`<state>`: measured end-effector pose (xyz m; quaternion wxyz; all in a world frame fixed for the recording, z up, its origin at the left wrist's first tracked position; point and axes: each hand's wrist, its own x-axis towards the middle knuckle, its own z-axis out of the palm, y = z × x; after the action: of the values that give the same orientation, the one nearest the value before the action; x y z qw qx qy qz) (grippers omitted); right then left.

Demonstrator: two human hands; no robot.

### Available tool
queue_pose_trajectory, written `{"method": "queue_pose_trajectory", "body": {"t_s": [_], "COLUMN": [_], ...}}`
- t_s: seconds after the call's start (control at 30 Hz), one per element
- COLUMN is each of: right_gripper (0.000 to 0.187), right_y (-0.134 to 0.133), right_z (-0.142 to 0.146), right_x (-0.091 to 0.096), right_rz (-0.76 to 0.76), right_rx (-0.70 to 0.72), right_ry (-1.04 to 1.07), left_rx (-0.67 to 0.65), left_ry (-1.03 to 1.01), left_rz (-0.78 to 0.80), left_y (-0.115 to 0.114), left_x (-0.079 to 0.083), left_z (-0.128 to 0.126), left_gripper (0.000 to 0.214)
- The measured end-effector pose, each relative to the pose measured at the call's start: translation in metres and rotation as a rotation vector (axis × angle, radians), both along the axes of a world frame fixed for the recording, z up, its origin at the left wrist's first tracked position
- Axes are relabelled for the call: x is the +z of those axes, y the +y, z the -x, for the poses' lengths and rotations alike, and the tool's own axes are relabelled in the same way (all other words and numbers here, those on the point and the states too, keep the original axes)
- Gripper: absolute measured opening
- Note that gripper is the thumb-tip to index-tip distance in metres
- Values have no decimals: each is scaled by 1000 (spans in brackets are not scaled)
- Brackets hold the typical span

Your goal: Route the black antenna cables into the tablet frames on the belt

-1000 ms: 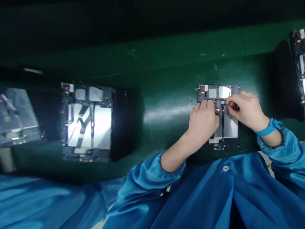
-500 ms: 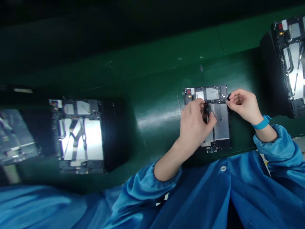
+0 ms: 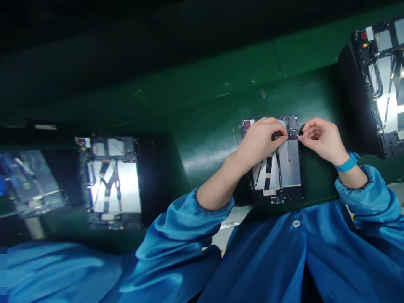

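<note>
An opened tablet (image 3: 292,168) lies on the green work surface, its inner boards, silvery plate and dark ribbon cables exposed. My left hand (image 3: 260,136) reaches over its upper part, thumb and forefinger pinched together near the upper right of the board. Whatever those fingertips hold is too small to make out. At the tablet's upper right edge is my right hand (image 3: 323,139), wearing a blue wrist strap (image 3: 347,163). Its fingers are curled, with the thumb tip at the edge; anything in its grip cannot be made out. A thin wire (image 3: 235,136) sticks out left of the tablet.
Another opened tablet (image 3: 131,185) lies to the left on a dark support, with a blurred unit (image 3: 34,181) beyond it. At the far right, a further opened tablet (image 3: 383,101) rests raised on a black block (image 3: 355,92). A blue sleeve (image 3: 59,269) shows at lower left.
My left hand has moved up and right across the tablet, and its thumb and forefinger have come together. The lower ribbon cables are now uncovered. My right hand stays almost in place.
</note>
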<state>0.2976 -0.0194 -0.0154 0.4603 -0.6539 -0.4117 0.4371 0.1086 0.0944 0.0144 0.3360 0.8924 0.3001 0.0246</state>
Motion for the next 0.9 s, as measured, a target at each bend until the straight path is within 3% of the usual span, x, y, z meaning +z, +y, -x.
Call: {"method": "queue_pose_trajectory", "body": {"t_s": [0.43, 0.63, 0.8, 0.9], "right_gripper": [36, 39, 36, 34], "right_y": [-2, 6, 10, 10], "right_z": [-14, -1, 7, 6], "right_x": [0, 10, 1, -6], "right_rz": [-25, -144, -100, -46], "right_rx": [-26, -54, 7, 10], "right_ry": [16, -24, -1, -9], "left_rx": [-21, -90, 134, 187], "left_ry": [66, -113, -73, -53], "left_rz": [-63, -13, -37, -60], "left_y": [1, -3, -5, -7], "left_x": [1, 0, -9, -14], "left_z": [-14, -19, -20, -18], "left_gripper": [17, 15, 15, 15]}}
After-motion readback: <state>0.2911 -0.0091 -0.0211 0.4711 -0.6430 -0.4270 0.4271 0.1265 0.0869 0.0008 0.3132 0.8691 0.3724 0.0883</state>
